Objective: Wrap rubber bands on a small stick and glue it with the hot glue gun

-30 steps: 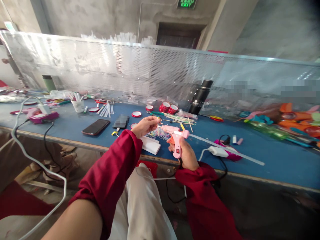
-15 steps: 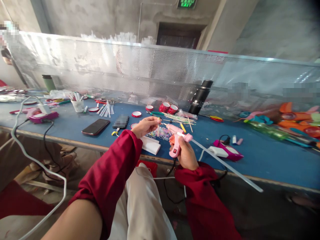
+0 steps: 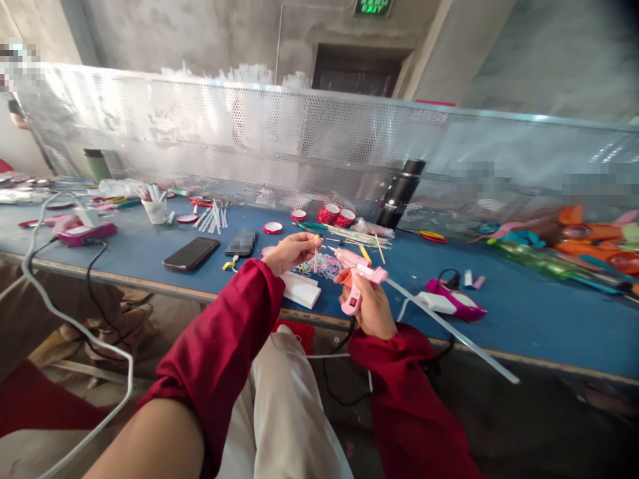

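My right hand (image 3: pixel 373 307) is wrapped around a pink hot glue gun (image 3: pixel 355 293), fingers at its orange trigger. A long translucent glue stick (image 3: pixel 452 330) juts from the back of the gun. The nozzle points left, a short gap from my left fingertips. My left hand (image 3: pixel 295 251) is closed in a pinch on a thin pale stick (image 3: pixel 315 259) that hangs down below the fingers. A small yellowish bit shows at the fingertips, too small to name. Beneath both hands lies a pile of colourful small loops (image 3: pixel 329 267) on the blue table (image 3: pixel 524 332).
A white box (image 3: pixel 302 291) lies at the near edge. A phone (image 3: pixel 192 253), a cup of sticks (image 3: pixel 155 209) and red tape rolls (image 3: pixel 328 213) stand around. A black flask (image 3: pixel 401 194) leans at the mesh divider (image 3: pixel 249 140). A purple power strip (image 3: pixel 466 306) sits right.
The glue gun has shifted slightly right, widening the gap between its nozzle and my left fingertips. Its orange trigger sticks out further. My left hand stays almost in place.
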`<state>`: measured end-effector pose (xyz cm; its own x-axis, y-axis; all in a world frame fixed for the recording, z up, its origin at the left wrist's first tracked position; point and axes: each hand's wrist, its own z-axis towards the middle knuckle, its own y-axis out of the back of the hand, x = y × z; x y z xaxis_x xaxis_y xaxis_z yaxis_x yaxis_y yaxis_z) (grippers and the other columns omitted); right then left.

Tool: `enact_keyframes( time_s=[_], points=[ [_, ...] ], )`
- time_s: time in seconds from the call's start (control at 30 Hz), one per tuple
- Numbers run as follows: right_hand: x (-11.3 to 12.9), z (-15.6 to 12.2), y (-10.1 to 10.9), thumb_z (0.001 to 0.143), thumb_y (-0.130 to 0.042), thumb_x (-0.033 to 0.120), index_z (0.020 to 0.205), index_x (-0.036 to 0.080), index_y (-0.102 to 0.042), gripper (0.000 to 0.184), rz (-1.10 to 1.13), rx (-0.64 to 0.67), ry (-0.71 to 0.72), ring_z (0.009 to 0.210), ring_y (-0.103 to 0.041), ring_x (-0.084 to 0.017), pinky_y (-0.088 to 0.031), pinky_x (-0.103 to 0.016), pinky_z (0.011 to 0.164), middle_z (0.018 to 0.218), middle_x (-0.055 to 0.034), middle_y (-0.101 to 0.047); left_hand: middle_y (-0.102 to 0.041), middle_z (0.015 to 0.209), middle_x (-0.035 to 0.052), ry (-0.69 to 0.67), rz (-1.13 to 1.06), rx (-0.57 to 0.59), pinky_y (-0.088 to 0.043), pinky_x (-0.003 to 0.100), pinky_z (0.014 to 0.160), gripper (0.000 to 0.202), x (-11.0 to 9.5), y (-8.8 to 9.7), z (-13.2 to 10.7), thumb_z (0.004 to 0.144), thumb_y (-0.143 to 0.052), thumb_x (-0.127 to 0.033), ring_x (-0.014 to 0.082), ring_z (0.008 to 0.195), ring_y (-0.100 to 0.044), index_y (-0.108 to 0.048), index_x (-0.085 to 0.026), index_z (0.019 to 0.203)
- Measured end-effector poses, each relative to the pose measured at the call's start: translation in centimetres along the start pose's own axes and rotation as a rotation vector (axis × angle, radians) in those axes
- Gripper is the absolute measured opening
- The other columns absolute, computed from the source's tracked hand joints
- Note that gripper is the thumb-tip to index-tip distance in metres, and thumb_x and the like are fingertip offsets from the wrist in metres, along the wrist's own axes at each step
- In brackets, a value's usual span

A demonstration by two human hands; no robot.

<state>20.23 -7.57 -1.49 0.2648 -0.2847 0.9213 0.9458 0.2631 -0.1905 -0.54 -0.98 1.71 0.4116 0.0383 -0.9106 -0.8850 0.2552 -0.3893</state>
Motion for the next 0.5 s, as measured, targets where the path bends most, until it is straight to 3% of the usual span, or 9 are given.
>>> enact_keyframes(
  time_s=[0.23,0.4,0.5],
  points=[
    [0.26,-0.04,-0.14,0.082,-0.069,0.054,0.095,0.02,-0.066,0.037,0.037,0.009,-0.038,0.046,-0.036,-0.007,-0.032,-0.025,0.041,0.078,-0.0007,-0.064,-0.06,0.067,-0.0031,0.004,0.002,0.004,-0.049,0.013,0.056,0.025,0.05,0.09,0.07,0.077,-0.085,-0.022,0.0018,0.053,-0.056,-0.064,-0.012,0.084],
    [0.22,-0.11,-0.07,0.083,-0.07,0.053,0.095,0.018,-0.068,0.038,0.048,0.035,-0.064,0.044,-0.034,-0.007,-0.029,-0.025,0.041,0.062,0.0022,-0.057,-0.059,0.066,-0.0031,0.003,0.004,0.01,-0.049,0.013,0.057,0.024,0.09,0.11,0.08,0.077,-0.084,-0.022,0.0019,0.053,-0.056,-0.063,-0.011,0.082],
    [0.01,-0.02,0.05,0.082,-0.07,0.055,0.101,0.018,-0.068,0.042,0.029,0.014,-0.048,0.045,-0.039,-0.008,-0.03,-0.025,0.041,0.07,-0.0001,-0.064,-0.06,0.066,-0.003,-0.006,0.002,0.013,-0.049,0.013,0.056,0.025,0.17,0.16,0.09,0.077,-0.084,-0.023,0.002,0.052,-0.057,-0.063,-0.011,0.083]
  ],
)
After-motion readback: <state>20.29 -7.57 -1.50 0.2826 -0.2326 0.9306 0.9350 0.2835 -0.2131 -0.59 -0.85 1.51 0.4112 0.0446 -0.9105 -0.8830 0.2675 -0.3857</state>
